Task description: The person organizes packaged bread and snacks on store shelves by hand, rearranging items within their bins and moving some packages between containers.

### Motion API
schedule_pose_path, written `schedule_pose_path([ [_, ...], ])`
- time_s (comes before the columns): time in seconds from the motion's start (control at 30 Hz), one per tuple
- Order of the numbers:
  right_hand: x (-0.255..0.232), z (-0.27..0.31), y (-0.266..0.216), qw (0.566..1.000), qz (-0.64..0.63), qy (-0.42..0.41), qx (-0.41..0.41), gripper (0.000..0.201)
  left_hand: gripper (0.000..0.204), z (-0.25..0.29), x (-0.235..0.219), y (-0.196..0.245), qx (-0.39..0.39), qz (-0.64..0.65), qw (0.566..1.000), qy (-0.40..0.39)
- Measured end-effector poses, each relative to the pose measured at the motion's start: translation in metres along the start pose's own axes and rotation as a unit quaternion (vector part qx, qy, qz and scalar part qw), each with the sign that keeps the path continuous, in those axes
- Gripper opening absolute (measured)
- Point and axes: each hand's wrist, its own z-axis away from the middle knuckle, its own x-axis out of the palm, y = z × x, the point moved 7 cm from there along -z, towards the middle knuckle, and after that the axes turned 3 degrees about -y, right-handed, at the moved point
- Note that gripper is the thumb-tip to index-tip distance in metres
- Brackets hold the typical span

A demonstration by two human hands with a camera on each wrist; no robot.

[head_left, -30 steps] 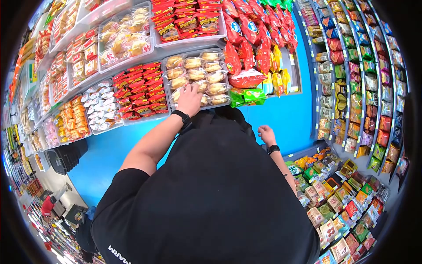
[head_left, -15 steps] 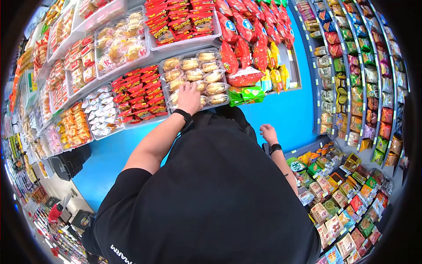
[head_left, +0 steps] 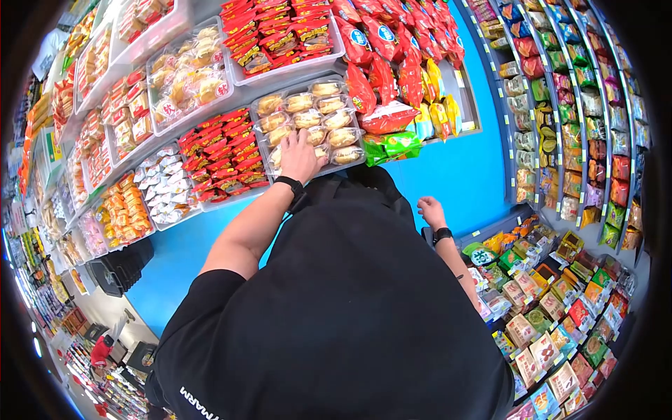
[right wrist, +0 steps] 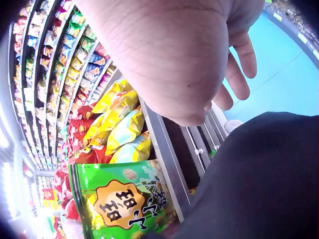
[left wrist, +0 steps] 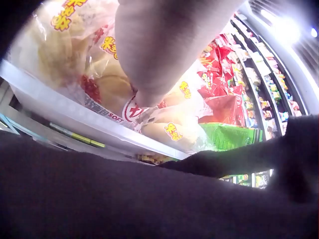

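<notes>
My left hand [head_left: 299, 155] rests on the near left part of a clear plastic tray [head_left: 256, 136] filled with rows of wrapped buns [head_left: 341, 137]. Its fingers lie over the packs and point away from me. Up close in the left wrist view, the thumb side touches a clear wrapper with red and yellow print, beside a bun pack [left wrist: 172, 132]; the other fingertips are hidden there. My right hand [head_left: 431, 210] hangs low beside my body, fingers loosely bent and holding nothing. The right wrist view shows its palm and fingers over blue floor.
Red snack packets [head_left: 222, 150] fill the tray to the left. Right of the buns lie a green bag [head_left: 392, 147], yellow bags [head_left: 441, 119] and red bags [head_left: 383, 122]. Tall shelves [head_left: 553, 112] line the right, and a low packet display [head_left: 553, 301] stands behind my right arm.
The head view has turned slightly, so the shelves and trays shift in it. My left hand stays on the bun packs, and my right hand still hangs with nothing in it.
</notes>
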Motion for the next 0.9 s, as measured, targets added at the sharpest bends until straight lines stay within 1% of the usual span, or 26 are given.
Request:
schedule_pose_path([
  [0.07, 0.000, 0.002, 0.003, 0.999, 0.034, 0.000, 0.016, 0.037, 0.058, 0.003, -0.007, 0.000, 0.005, 0.037, 0.995, 0.092],
  [0.2, 0.003, -0.001, 0.004, 1.000, 0.005, -0.013, 0.010, 0.037, 0.056, 0.003, -0.004, 0.000, -0.002, 0.034, 0.997, 0.073],
  [0.27, 0.003, -0.004, 0.004, 1.000, 0.013, -0.015, 0.006, 0.036, 0.047, 0.008, -0.010, 0.004, 0.050, 0.032, 0.984, 0.168],
  [0.3, 0.004, -0.006, 0.004, 1.000, 0.012, -0.016, 0.005, 0.036, 0.047, 0.007, -0.008, 0.003, 0.049, 0.031, 0.984, 0.168],
  [0.37, 0.003, -0.008, 0.007, 1.000, 0.001, -0.005, 0.006, 0.036, 0.042, 0.008, -0.012, 0.020, 0.124, 0.063, 0.984, 0.116],
  [0.4, 0.004, -0.008, 0.010, 1.000, 0.002, -0.007, 0.007, 0.036, 0.042, 0.010, -0.017, 0.025, 0.123, 0.063, 0.984, 0.114],
  [0.43, 0.003, -0.008, 0.009, 1.000, 0.005, -0.004, 0.006, 0.036, 0.039, 0.009, -0.009, 0.030, 0.114, 0.121, 0.986, -0.002],
  [0.47, 0.003, -0.009, 0.007, 1.000, 0.007, 0.000, 0.003, 0.035, 0.036, 0.010, 0.003, 0.033, 0.103, 0.177, 0.972, -0.116],
  [0.5, 0.004, -0.009, 0.006, 1.000, 0.006, 0.000, 0.001, 0.035, 0.047, 0.013, 0.015, 0.034, 0.105, 0.152, 0.973, -0.136],
  [0.53, 0.006, -0.010, 0.006, 1.000, 0.011, -0.005, -0.001, 0.035, 0.047, 0.016, 0.012, 0.036, 0.105, 0.151, 0.974, -0.134],
  [0.6, 0.007, -0.012, 0.009, 1.000, 0.014, -0.009, -0.004, 0.034, 0.055, 0.023, 0.019, 0.038, 0.088, 0.085, 0.964, -0.235],
  [0.63, 0.008, -0.009, 0.007, 1.000, 0.016, -0.009, -0.001, 0.034, 0.061, 0.023, 0.026, 0.036, 0.084, 0.077, 0.958, -0.262],
  [0.67, 0.009, -0.007, 0.006, 1.000, 0.018, -0.009, 0.002, 0.034, 0.061, 0.021, 0.028, 0.035, 0.084, 0.076, 0.958, -0.262],
  [0.73, 0.012, -0.005, 0.005, 1.000, 0.015, -0.008, 0.005, 0.034, 0.067, 0.021, 0.035, 0.032, 0.060, 0.082, 0.947, -0.305],
  [0.77, 0.012, -0.004, 0.005, 1.000, 0.014, -0.007, 0.007, 0.034, 0.067, 0.021, 0.034, 0.034, 0.060, 0.082, 0.947, -0.305],
  [0.83, 0.012, -0.006, 0.006, 1.000, 0.015, -0.008, 0.006, 0.034, 0.079, 0.020, 0.032, 0.037, 0.053, 0.087, 0.941, -0.324],
  [0.87, 0.013, -0.007, 0.007, 1.000, 0.016, -0.010, 0.006, 0.034, 0.079, 0.016, 0.039, 0.036, 0.055, 0.086, 0.941, -0.324],
  [0.9, 0.011, -0.008, 0.008, 1.000, 0.014, -0.008, 0.006, 0.034, 0.085, 0.008, 0.053, 0.035, 0.046, 0.102, 0.939, -0.326],
])
